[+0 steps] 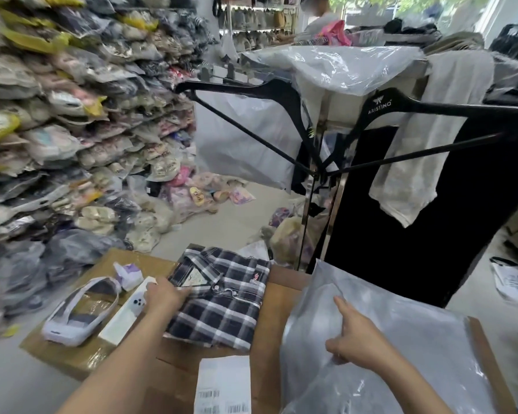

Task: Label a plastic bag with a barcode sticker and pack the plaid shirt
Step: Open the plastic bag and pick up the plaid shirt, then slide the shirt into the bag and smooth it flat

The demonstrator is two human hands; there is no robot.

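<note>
Two hands engaged | plaid shirt [219,297] folded on cardboard box [275,294] | left hand [163,294] clasps its collar-side edge | right hand [353,339] pinches plastic bag [401,339] right of shirt | barcode sticker sheet [223,383] nearer than shirt | advice: spread bag mouth wide, slide shirt in flat

The folded plaid shirt [222,300] lies flat just left of the crumpled plastic bag [386,339]; barcode stickers [223,386] lie nearer.

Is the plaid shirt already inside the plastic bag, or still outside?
Outside: the plaid shirt lies folded on cardboard, beside the plastic bag.
</note>
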